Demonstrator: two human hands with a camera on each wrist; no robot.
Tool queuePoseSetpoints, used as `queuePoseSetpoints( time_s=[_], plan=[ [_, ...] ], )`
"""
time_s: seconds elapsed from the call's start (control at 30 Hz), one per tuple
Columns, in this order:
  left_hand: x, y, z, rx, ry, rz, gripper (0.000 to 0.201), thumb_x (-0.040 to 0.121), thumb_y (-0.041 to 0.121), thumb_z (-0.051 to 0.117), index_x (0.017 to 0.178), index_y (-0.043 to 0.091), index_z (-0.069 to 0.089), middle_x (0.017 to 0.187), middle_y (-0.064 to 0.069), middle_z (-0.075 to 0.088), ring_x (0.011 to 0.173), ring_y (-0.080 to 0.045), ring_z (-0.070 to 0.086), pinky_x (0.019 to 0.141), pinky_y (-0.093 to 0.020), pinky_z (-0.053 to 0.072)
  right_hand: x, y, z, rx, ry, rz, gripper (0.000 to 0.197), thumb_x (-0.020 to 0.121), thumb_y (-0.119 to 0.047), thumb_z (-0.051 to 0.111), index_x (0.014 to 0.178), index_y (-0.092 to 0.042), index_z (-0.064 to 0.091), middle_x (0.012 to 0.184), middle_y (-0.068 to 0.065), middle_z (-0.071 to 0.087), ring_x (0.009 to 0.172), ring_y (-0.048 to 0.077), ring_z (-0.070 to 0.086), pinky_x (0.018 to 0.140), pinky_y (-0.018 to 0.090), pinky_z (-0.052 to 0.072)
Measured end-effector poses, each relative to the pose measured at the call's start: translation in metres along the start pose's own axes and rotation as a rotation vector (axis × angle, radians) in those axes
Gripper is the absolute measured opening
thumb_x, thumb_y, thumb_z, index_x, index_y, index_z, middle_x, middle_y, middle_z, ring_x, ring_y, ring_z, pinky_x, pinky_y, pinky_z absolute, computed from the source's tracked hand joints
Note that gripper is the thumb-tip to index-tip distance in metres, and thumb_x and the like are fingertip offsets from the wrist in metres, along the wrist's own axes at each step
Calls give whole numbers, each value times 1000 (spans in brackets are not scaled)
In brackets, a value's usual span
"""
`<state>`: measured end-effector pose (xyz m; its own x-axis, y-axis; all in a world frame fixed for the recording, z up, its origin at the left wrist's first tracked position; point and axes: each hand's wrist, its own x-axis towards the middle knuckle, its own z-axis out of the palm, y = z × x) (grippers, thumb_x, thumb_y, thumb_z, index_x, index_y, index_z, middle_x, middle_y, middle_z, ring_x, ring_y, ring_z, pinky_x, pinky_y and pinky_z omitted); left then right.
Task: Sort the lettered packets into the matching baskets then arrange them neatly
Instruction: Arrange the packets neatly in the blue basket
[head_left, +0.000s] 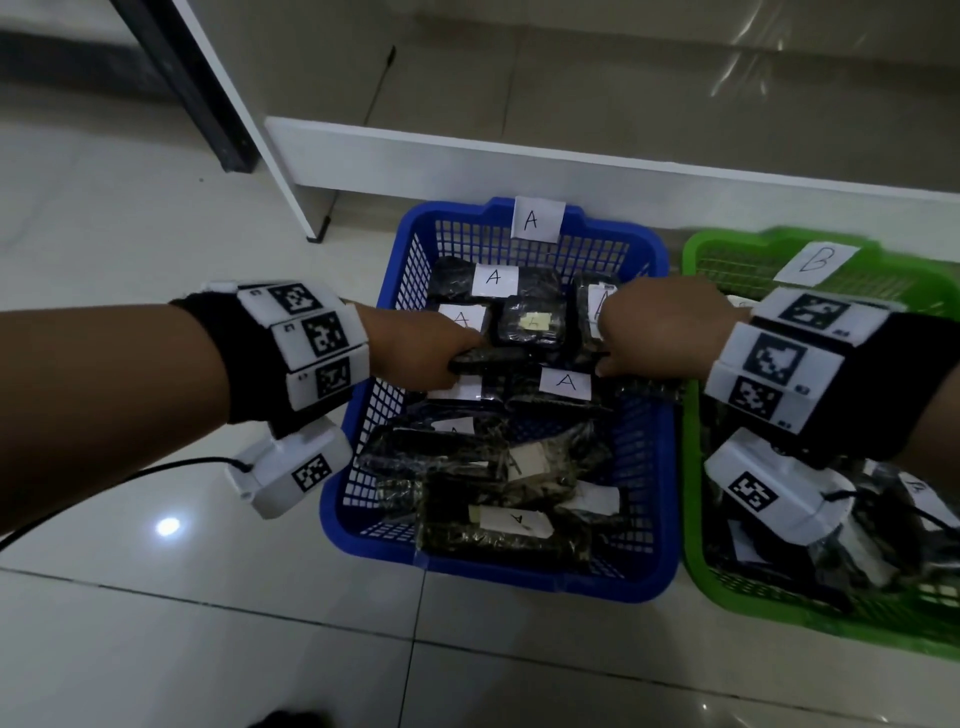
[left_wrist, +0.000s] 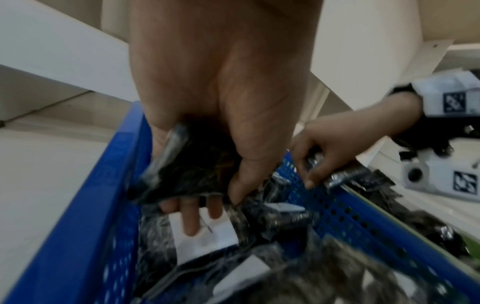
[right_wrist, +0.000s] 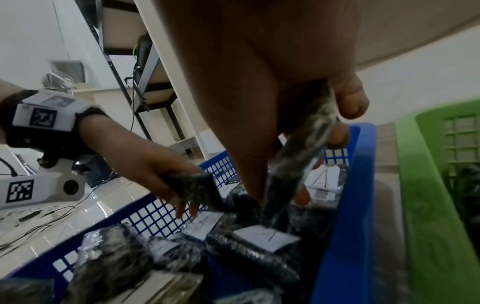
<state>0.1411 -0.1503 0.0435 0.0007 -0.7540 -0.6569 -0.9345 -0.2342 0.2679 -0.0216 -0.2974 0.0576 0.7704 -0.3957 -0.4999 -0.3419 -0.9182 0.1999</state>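
Blue basket (head_left: 363, 499) marked A sits on the floor beside a green basket (head_left: 693, 519) marked B; both hands reach into the blue one among black packets (head_left: 511, 535). Left wrist view: the left hand (left_wrist: 221, 98) grips a dark packet (left_wrist: 192, 162). Right wrist view: the right hand (right_wrist: 272, 86) pinches another packet (right_wrist: 298, 156) upright.

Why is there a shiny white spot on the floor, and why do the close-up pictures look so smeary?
Head view: the spot is lamp glare on glossy tiles, and the green basket smears at the edge. Left wrist view: dim and motion-blurred, the packet in the left hand is soft. Right wrist view: the right hand is too close to be sharp.
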Motion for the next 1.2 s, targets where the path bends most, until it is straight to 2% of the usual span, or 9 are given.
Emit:
queuePoseSetpoints(
  time_s=[0.1,0.27,0.4,0.5,0.63,0.8,0.97,1.1,1.2],
  plan=[
    [-6,-5,-15,-182,143,-20,27,95,21,49,121,18,43,98,-4,59,85,-19,60,70,-30,49,1,-10,11,49,-11,-60,37,80,-55,61,84,-18,66,77,-4,61,67,13,57,51,24,43],
    [-19,-21,-32,-403,263,-105,30,92,24,51,121,17,43,101,-12,58,86,-25,55,75,-41,48,3,-25,28,-69,8,-72,30,81,-46,63,92,-18,66,78,-4,58,68,16,56,46,24,33],
    [-22,-18,-22,-417,159,-71,26,93,17,51,117,16,41,86,-2,49,64,-11,45,48,-16,41,2,-32,36,-114,73,-37,20,85,-38,61,88,-19,65,76,-4,59,63,16,49,53,27,34],
    [-19,-13,-15,-328,123,0,48,92,19,55,136,18,36,114,-3,52,94,-19,55,78,-25,49,4,-32,36,-129,27,-32,26,84,-43,63,83,-17,66,65,-6,47,59,14,46,51,25,33],
    [-12,-12,-11,-114,82,19,70,87,25,64,145,21,25,131,-1,39,114,-14,41,95,-23,35,12,-23,25,-29,-139,-104,43,78,-58,63,90,-16,67,81,-4,61,75,16,58,50,24,38],
    [-5,-8,1,-7,20,82,75,77,28,75,140,23,35,135,2,46,119,-15,44,95,-22,32,4,-26,13,85,-223,-334,39,87,-48,57,123,-32,61,117,-7,64,103,16,59,76,27,47],
    [-5,-10,12,-16,86,110,77,77,28,75,141,23,34,138,1,45,123,-16,43,100,-25,32,-4,-34,47,-154,-304,-356,43,91,-50,48,125,-26,57,114,-3,62,100,19,61,70,28,48],
    [-5,-13,13,-61,169,84,81,76,24,76,143,22,31,139,0,43,125,-16,40,99,-22,30,-1,-23,21,227,-386,-323,43,91,-46,51,128,-23,56,123,-1,60,100,15,56,78,23,42],
    [-2,-16,15,-30,154,78,82,78,25,74,145,20,27,142,-2,40,128,-18,39,104,-26,30,6,-8,5,451,-269,-260,33,96,-36,48,123,-18,57,117,0,60,86,8,50,64,15,39]
  ],
)
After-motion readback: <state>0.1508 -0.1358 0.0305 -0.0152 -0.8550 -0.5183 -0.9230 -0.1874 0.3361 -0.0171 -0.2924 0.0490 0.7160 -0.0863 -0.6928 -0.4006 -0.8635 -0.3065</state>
